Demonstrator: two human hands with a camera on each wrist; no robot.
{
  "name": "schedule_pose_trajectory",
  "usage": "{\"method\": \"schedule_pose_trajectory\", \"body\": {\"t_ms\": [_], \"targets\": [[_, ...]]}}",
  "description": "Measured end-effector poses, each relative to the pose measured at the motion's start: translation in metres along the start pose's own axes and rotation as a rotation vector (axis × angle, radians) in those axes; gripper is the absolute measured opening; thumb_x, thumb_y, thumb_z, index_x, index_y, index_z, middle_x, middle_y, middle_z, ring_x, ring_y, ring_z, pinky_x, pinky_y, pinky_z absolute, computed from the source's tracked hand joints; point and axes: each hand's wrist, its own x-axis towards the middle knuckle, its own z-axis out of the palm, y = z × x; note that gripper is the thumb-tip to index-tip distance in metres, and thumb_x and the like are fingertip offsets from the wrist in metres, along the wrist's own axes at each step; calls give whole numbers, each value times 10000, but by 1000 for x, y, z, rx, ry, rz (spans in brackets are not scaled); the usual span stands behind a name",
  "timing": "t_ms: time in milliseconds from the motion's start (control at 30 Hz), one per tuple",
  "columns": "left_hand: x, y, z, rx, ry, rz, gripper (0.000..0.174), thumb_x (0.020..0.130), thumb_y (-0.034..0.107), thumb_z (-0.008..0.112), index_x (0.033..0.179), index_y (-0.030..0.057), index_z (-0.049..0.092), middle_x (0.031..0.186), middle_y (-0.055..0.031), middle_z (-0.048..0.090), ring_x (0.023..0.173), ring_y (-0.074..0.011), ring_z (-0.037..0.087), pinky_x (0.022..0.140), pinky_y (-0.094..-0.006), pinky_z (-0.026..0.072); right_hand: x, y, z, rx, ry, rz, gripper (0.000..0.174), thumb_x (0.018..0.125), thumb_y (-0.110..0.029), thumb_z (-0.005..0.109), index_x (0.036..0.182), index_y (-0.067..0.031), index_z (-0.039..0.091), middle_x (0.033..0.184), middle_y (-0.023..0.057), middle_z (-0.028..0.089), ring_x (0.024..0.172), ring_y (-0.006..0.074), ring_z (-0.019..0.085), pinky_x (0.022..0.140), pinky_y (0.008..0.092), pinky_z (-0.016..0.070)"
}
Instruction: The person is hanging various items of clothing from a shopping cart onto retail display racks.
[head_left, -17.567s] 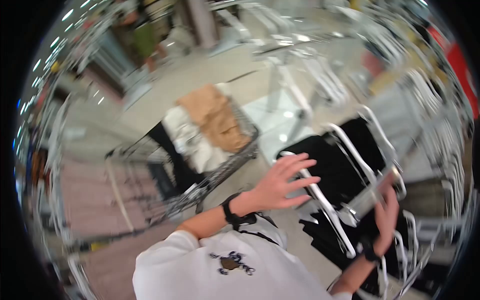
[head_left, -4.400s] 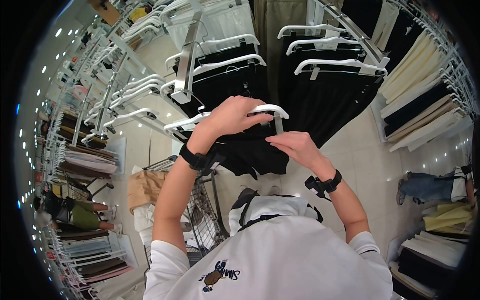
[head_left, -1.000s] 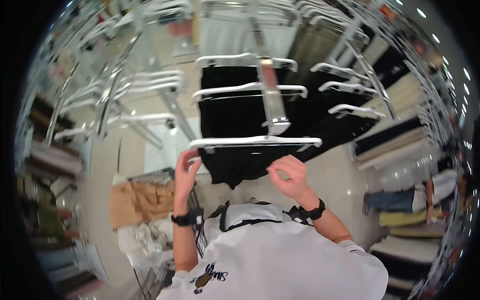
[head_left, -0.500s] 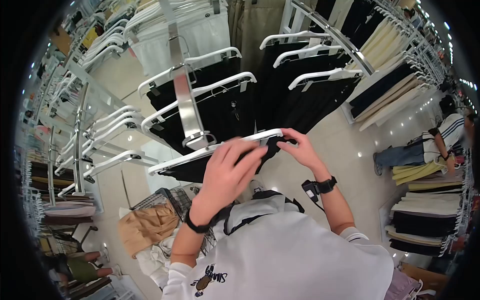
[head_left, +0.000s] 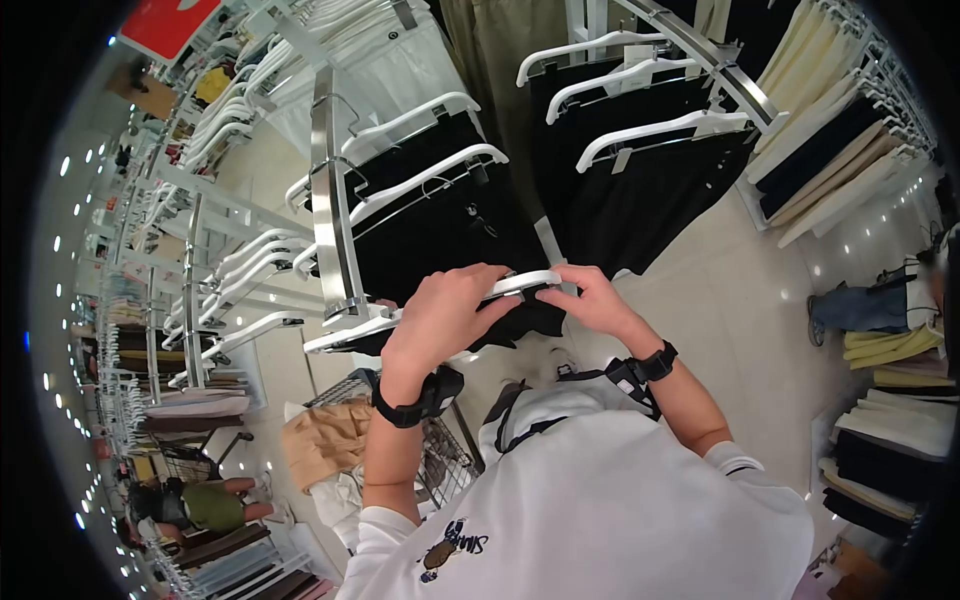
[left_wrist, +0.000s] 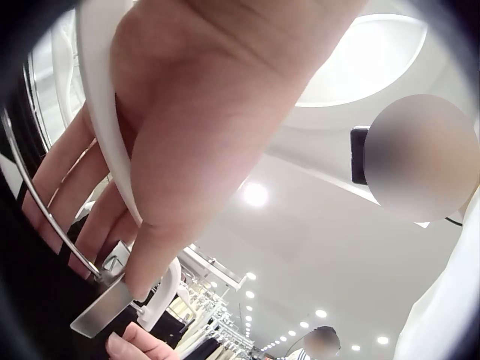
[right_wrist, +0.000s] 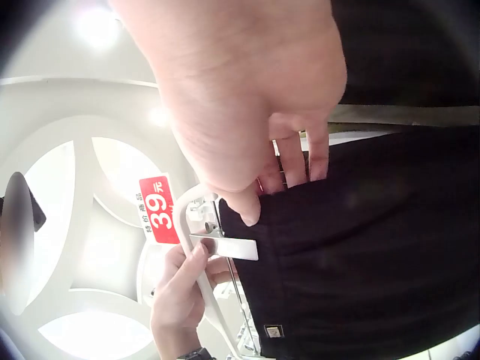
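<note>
A white hanger carries a black garment just in front of my chest, its left part by the tip of a steel rack arm. My left hand grips the hanger's bar from above, fingers curled round it. My right hand pinches the garment's waistband at the hanger's right end, beside a metal clip. In the right wrist view the left hand shows on the hanger below a red 39 price tag.
More white hangers with black garments hang on the rack arms ahead. A wire cart with tan and white clothes stands at my left. Shelves of folded clothes and another person are at the right.
My left hand, half a second ago laid over the hanger with fingers spread, now curls round its bar. The right hand stays at the right end. The head view has swung slightly.
</note>
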Motion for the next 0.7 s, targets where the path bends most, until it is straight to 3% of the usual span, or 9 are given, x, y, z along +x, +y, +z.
{"method": "schedule_pose_trajectory", "body": {"t_ms": [33, 167, 433, 533, 667, 700], "targets": [[0, -1, 0, -1, 4, 19, 332, 904, 251, 748, 1142, 22, 714, 982, -160, 725, 831, -369, 697, 736, -416, 555, 0, 1, 1, -10, 9, -53, 201, 929, -165, 744, 1015, 9, 694, 834, 72, 669, 748, 159, 576, 679, 314, 467], [2, -4, 0, -9, -46, -57, 321, 896, 239, 758, 1125, 18, 714, 992, -155, 725, 850, -369, 697, 737, -414, 556, 4, -2, 0, -36, -6, -93, 172, 944, -141, 720, 1035, 0, 681, 833, 74, 670, 748, 161, 580, 668, 310, 460], [3, -3, 4, 12, 82, 63, 281, 903, 246, 747, 1117, 75, 685, 946, -73, 667, 764, -334, 672, 650, -407, 530, 6, -1, 1, 5, 47, -125, 139, 957, -97, 685, 1063, -11, 657, 819, 107, 669, 684, 195, 589, 605, 330, 436], [4, -2, 6, 60, 113, 91, 281, 909, 264, 740, 1126, 94, 684, 958, -48, 670, 751, -315, 672, 632, -396, 531, 5, -4, -2, 0, 17, -32, 141, 955, -45, 676, 1090, -8, 677, 854, 59, 684, 760, 123, 595, 706, 291, 478], [3, 1, 7, 101, 122, 71, 297, 909, 286, 737, 1140, 109, 680, 969, -33, 671, 744, -306, 674, 625, -394, 536, 4, -4, 0, 13, 28, -34, 129, 955, -41, 672, 1080, -10, 677, 841, 56, 685, 757, 118, 598, 707, 287, 479], [4, 1, 7, 112, 112, 61, 296, 911, 290, 734, 1142, 113, 680, 973, -29, 672, 744, -303, 676, 623, -392, 539, 4, -4, 0, 6, 38, -62, 127, 954, -56, 672, 1072, -11, 670, 831, 78, 684, 722, 152, 605, 663, 300, 468]]}}
